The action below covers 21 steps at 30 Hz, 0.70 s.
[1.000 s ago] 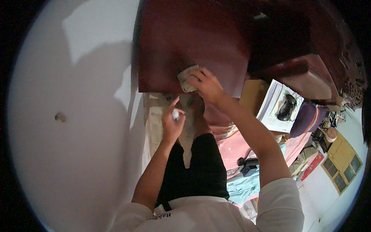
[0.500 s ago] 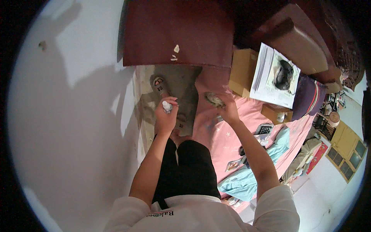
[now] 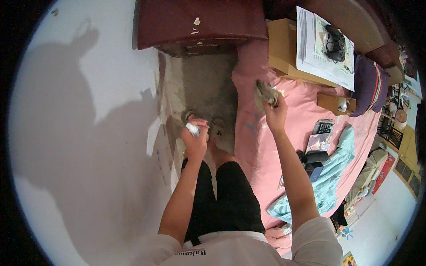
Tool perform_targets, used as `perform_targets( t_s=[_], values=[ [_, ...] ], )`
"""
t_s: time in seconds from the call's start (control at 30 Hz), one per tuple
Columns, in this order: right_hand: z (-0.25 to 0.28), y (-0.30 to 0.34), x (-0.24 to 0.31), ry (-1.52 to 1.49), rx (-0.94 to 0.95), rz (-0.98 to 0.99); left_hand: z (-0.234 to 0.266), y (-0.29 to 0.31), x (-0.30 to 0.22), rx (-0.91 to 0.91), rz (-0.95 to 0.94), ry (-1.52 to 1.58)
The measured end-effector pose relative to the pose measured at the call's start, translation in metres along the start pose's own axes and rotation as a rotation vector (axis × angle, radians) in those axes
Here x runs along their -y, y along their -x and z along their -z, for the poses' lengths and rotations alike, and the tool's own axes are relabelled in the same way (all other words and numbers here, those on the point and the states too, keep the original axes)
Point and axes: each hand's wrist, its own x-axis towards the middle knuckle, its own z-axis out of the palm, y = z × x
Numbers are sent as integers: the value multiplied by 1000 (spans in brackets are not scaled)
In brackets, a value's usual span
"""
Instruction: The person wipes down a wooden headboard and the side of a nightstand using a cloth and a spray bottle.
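Observation:
My left hand [image 3: 195, 141] is closed around a small bottle with a white top [image 3: 192, 129], held upright in front of my legs and over the floor. Most of the bottle is hidden by the fingers. Over the edge of the pink-covered bed [image 3: 253, 146], my right hand [image 3: 276, 116] grips a crumpled grey-brown rag [image 3: 266, 94]. Farther ahead stands a dark red cabinet [image 3: 239, 20], with several pale chips or scraps [image 3: 196, 21] on its top. Both hands are apart from it.
A white wall [image 3: 88, 155] runs along my left. On the bed lie a cardboard box [image 3: 282, 48] under papers [image 3: 306, 57] and a black game controller [image 3: 335, 43], a purple cushion [image 3: 370, 84], a small open box [image 3: 328, 103], a keyboard-like device [image 3: 324, 126] and a light-blue cloth [image 3: 328, 195].
The cabinet now sits farther from me, and its front shows below the top. My feet have shifted. The right hand, still with the rag, is turned more upward; the left keeps the bottle.

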Motion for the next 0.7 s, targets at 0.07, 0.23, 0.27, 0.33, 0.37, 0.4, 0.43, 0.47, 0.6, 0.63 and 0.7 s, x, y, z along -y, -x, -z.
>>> perform_targets(
  t_s=[0.07,0.23,0.27,0.33,0.37,0.4,0.43,0.47,0.6,0.63,0.7],
  values=[
    [-23,-36,16,-24,-142,147,11,3,19,15,-64,-54],
    [-55,-130,9,-174,-441,257,24,0,52,-8,21,28],
    [-65,-141,7,-179,-473,245,29,-1,63,-20,35,32],
    [-73,-162,-2,-122,-534,262,31,1,70,-27,82,70],
    [-77,-172,-6,-69,-558,292,33,4,72,-29,113,98],
    [-89,-180,-7,-150,-615,315,37,5,70,-37,143,117],
    [-96,-183,-8,-56,-672,299,39,4,70,-18,140,89],
    [-102,-185,-9,38,-729,284,41,1,70,2,138,63],
    [-142,-173,16,128,-661,349,49,0,66,-23,148,27],
    [-154,-171,30,110,-642,376,50,-1,64,-28,156,43],
    [-179,-167,57,76,-605,429,51,-3,60,-38,172,76]
  ],
)
